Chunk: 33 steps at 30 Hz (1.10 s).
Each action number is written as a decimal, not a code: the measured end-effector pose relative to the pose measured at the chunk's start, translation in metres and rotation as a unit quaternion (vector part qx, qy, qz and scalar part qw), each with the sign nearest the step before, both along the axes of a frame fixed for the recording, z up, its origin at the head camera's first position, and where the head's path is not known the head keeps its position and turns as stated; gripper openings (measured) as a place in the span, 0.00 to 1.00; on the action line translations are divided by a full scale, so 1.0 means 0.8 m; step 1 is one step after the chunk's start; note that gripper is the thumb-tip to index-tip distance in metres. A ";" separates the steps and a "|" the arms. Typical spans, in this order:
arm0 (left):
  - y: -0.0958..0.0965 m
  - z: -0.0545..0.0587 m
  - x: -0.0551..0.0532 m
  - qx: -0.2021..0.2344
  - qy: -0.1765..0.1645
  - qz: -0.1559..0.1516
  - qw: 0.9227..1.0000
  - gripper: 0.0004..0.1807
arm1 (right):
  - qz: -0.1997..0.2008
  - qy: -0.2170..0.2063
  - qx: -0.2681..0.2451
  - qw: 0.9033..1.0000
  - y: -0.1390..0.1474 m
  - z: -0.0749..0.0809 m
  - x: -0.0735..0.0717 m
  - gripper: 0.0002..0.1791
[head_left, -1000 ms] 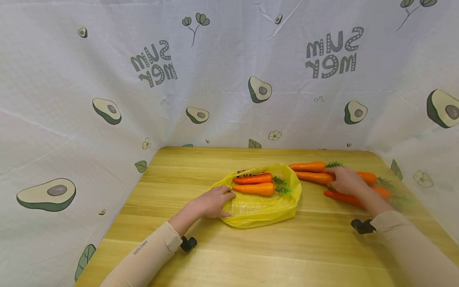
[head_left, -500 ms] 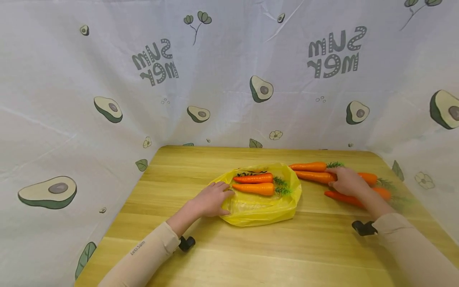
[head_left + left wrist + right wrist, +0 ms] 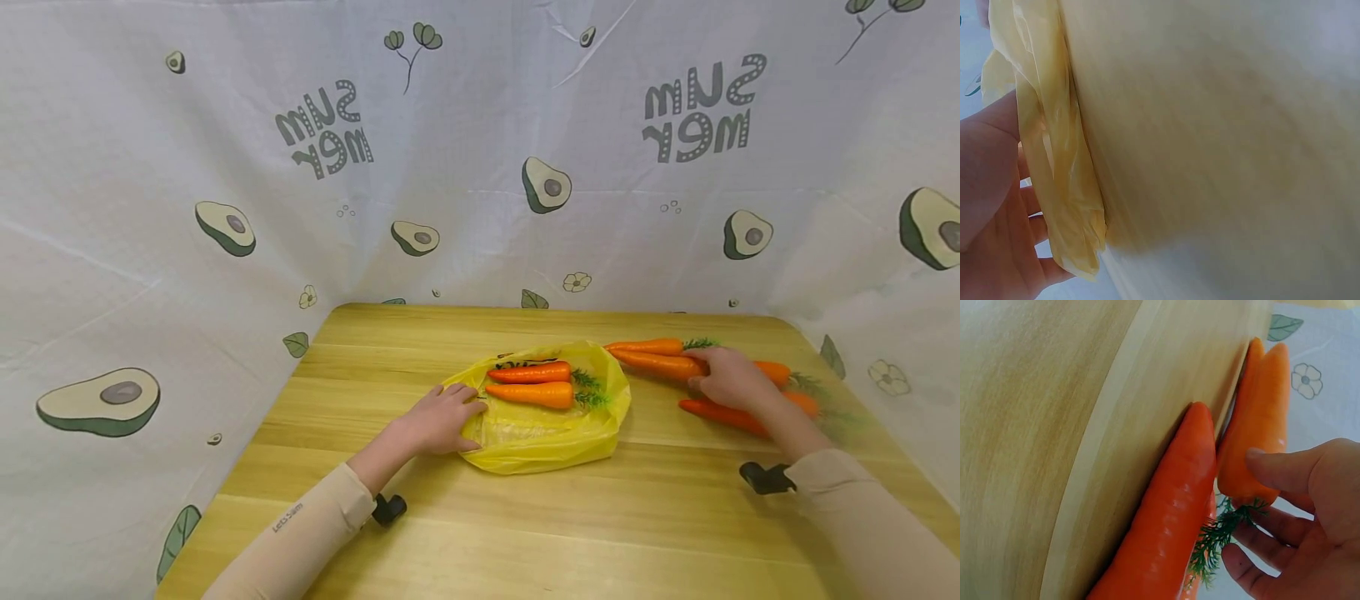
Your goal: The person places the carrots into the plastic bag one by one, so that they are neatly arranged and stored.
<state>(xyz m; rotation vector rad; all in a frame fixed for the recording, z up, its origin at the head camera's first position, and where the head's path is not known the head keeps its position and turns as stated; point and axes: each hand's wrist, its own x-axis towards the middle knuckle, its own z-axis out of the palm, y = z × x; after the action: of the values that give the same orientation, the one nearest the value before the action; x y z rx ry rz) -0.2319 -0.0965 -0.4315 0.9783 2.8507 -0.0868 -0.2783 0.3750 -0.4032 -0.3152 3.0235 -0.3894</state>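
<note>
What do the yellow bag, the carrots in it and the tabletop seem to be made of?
Yellow bag: thin, slightly shiny plastic film, given its crinkled, translucent folds.
Carrots: smooth, glossy, perhaps plastic or foam imitations; highlights and bristly green tops hint so, not conclusively.
Tabletop: wood or wood-look laminate, soft sheen, with banded grain.

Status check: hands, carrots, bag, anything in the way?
Left hand spread at rim of yellow plastic bag, two carrots inside. Right hand pinching orange carrot outside bag. Redder carrot lying under right wrist, might get in the way.
</note>
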 end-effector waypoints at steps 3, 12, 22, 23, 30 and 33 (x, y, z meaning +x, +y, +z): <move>0.000 -0.001 -0.001 0.005 -0.011 0.002 1.000 0.37 | 0.001 -0.001 -0.002 1.000 0.001 0.002 0.001 0.33; 0.002 -0.004 -0.004 0.015 -0.033 0.010 0.999 0.38 | 0.011 -0.002 -0.016 1.000 0.004 0.006 0.001 0.33; 0.002 -0.004 -0.006 0.019 -0.042 0.015 0.999 0.38 | 0.010 -0.001 -0.018 1.000 0.002 0.016 0.004 0.33; 0.002 -0.004 -0.006 0.020 -0.043 0.015 0.999 0.38 | 0.011 0.001 -0.018 1.000 0.002 0.018 0.005 0.33; 0.003 -0.002 -0.008 0.021 -0.050 0.017 0.998 0.38 | 0.011 0.010 -0.024 1.000 -0.002 0.027 0.010 0.33; 0.003 -0.003 -0.009 0.019 -0.050 0.017 0.998 0.38 | 0.015 0.012 -0.027 0.999 -0.004 0.031 0.013 0.34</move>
<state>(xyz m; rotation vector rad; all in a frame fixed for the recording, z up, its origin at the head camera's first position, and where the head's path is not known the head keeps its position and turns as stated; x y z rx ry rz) -0.2390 -0.0938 -0.4340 0.9147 2.7849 0.0195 -0.2679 0.3718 -0.3782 -0.3707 3.0310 -0.4678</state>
